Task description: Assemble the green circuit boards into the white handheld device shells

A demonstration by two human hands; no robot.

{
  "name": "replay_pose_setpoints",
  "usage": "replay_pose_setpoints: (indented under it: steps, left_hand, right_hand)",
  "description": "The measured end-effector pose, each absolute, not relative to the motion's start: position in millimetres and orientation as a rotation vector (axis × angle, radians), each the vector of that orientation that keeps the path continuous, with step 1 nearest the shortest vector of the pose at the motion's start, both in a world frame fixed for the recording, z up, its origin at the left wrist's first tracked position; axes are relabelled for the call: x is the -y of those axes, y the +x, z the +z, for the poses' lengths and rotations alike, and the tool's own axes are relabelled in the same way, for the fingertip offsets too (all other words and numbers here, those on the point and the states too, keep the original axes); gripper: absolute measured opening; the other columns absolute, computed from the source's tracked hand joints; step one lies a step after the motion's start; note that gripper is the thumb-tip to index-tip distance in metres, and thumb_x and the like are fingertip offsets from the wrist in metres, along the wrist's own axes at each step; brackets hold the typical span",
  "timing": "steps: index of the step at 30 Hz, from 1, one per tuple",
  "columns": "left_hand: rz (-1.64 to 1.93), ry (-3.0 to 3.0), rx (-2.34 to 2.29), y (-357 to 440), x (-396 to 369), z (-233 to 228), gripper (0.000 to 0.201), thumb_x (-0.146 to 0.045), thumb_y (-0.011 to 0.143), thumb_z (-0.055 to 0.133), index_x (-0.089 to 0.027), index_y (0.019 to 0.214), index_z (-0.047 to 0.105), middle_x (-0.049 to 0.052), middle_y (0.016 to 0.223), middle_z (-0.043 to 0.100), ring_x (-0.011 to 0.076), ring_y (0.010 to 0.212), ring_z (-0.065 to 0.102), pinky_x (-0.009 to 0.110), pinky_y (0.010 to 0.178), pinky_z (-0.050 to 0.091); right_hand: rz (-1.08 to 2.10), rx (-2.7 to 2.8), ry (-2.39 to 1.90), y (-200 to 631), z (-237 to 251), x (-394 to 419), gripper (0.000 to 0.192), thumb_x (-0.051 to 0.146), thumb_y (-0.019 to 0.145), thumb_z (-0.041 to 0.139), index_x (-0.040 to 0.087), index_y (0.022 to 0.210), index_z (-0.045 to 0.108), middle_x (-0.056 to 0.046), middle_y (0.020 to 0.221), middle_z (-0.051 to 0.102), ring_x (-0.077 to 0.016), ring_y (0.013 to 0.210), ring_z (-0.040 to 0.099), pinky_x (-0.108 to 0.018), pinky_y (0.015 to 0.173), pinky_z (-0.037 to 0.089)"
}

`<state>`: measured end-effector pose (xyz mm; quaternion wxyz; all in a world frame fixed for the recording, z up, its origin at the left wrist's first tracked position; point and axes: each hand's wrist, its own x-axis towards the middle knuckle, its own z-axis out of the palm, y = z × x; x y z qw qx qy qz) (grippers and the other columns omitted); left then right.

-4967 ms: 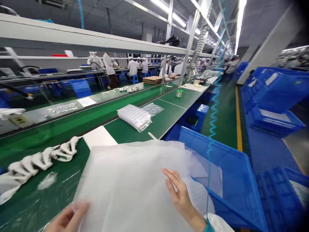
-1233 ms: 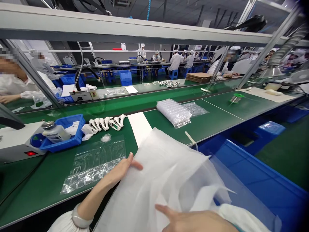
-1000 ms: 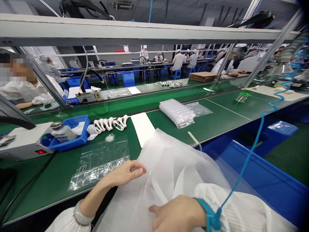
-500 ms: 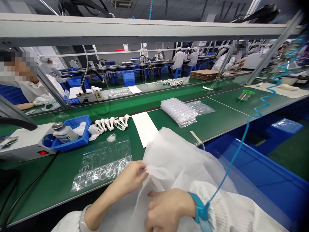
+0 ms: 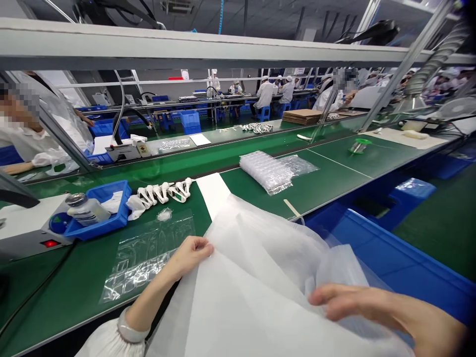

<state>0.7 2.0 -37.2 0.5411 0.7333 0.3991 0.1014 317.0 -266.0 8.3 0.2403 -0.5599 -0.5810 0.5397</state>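
A large, thin, translucent white bag lies rumpled over the green tabletop's near edge, its folds puffed up and draping toward the viewer.

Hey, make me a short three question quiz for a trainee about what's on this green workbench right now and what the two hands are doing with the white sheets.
1. True or false: the left hand pinches an edge of the white sheets.
2. What lies flat on the green bench just left of the left hand?
A. a clear plastic bag
B. a cardboard stack
C. a fan
3. Fill in: the small bottle lies in a ____ tray.

Key
1. True; the right hand lies on the sheets with fingers spread.
2. A, the clear plastic bag.
3. Blue.
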Motion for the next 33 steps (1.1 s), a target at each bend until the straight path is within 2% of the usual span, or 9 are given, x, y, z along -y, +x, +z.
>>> replay_pose_setpoints:
  steps: [6, 10, 14, 16, 18, 20, 24, 27, 33]
  left_hand:
    - [0.269, 1.749, -0.956, 5, -1, -35, 0.034, -0.045, 0.075, 0.056, -0.016, 0.058, 0.055, -0.004, 0.055, 0.045, 0.0126, 0.056, 0.041, 0.023, 0.053, 0.029]
    - [0.267, 1.739, -0.955, 6, 2, -34, 0.033, -0.045, 0.075, 0.056, -0.016, 0.059, 0.055, -0.005, 0.055, 0.044, 0.0127, 0.056, 0.041, 0.024, 0.052, 0.028]
    - [0.278, 1.728, -0.942, 6, 2, -34, 0.033, -0.044, 0.076, 0.057, -0.016, 0.058, 0.052, -0.006, 0.053, 0.04, 0.0112, 0.053, 0.038, 0.024, 0.051, 0.025]
    - [0.285, 1.721, -0.93, 5, 1, -34, 0.033, -0.044, 0.076, 0.057, -0.016, 0.059, 0.053, -0.006, 0.053, 0.04, 0.0108, 0.053, 0.037, 0.024, 0.052, 0.026]
    - [0.284, 1.711, -0.915, 4, 1, -34, 0.033, -0.044, 0.077, 0.057, -0.015, 0.061, 0.054, -0.005, 0.054, 0.041, 0.0107, 0.054, 0.038, 0.024, 0.052, 0.027]
    - [0.277, 1.7, -0.902, 3, 0, -35, 0.034, -0.045, 0.077, 0.058, -0.014, 0.063, 0.056, -0.005, 0.056, 0.044, 0.0113, 0.055, 0.04, 0.023, 0.052, 0.028]
    - [0.263, 1.681, -0.87, 3, 1, -34, 0.035, -0.047, 0.076, 0.058, -0.013, 0.069, 0.06, -0.002, 0.063, 0.054, 0.0136, 0.06, 0.048, 0.023, 0.053, 0.034]
    - [0.252, 1.681, -0.849, 4, 3, -32, 0.031, -0.044, 0.077, 0.059, -0.013, 0.072, 0.062, 0.0, 0.069, 0.059, 0.016, 0.066, 0.053, 0.024, 0.057, 0.038]
    - [0.281, 1.691, -0.851, 7, 6, -26, 0.024, -0.037, 0.076, 0.061, -0.013, 0.071, 0.063, 0.001, 0.071, 0.059, 0.0167, 0.07, 0.054, 0.024, 0.058, 0.04]
  right_hand:
    - [1.212, 1.323, -1.944, 319, -27, 244, 0.054, 0.064, 0.086, 0.039, 0.028, 0.115, 0.066, -0.01, 0.125, 0.061, -0.0327, 0.124, 0.048, -0.049, 0.108, 0.033]
    - [1.561, 1.426, -1.56, 294, -42, 239, 0.064, 0.064, 0.082, 0.048, 0.023, 0.131, 0.054, -0.013, 0.132, 0.056, -0.0315, 0.126, 0.047, -0.046, 0.106, 0.037]
    - [1.845, 1.135, -1.162, 270, -53, 242, 0.077, 0.076, 0.076, 0.042, 0.022, 0.129, 0.055, -0.016, 0.131, 0.055, -0.0304, 0.101, 0.066, -0.039, 0.077, 0.057]
    - [1.866, 1.078, -1.206, 263, -56, 243, 0.068, 0.067, 0.072, 0.06, 0.022, 0.122, 0.059, -0.014, 0.124, 0.061, -0.0276, 0.091, 0.069, -0.035, 0.068, 0.058]
    - [1.784, 1.14, -1.305, 263, -54, 243, 0.055, 0.049, 0.066, 0.075, 0.019, 0.111, 0.064, -0.011, 0.11, 0.068, -0.0259, 0.094, 0.068, -0.034, 0.076, 0.057]
    - [1.639, 1.17, -1.455, 271, -44, 243, 0.036, 0.043, 0.071, 0.072, 0.015, 0.092, 0.067, -0.009, 0.089, 0.073, -0.0231, 0.086, 0.07, -0.032, 0.076, 0.056]
    - [1.1, 1.141, -1.864, 309, -21, 233, 0.036, 0.052, 0.085, 0.051, 0.018, 0.072, 0.055, 0.0, 0.054, 0.061, -0.0158, 0.048, 0.064, -0.024, 0.047, 0.051]
    - [0.754, 1.161, -2.114, 337, -22, 212, 0.033, 0.047, 0.088, 0.044, 0.02, 0.07, 0.049, 0.005, 0.048, 0.052, -0.0112, 0.034, 0.054, -0.021, 0.036, 0.04]
    - [0.563, 1.327, -2.383, 347, -63, 155, 0.028, 0.03, 0.09, 0.04, 0.019, 0.066, 0.048, 0.002, 0.051, 0.052, -0.0124, 0.032, 0.054, -0.021, 0.033, 0.034]
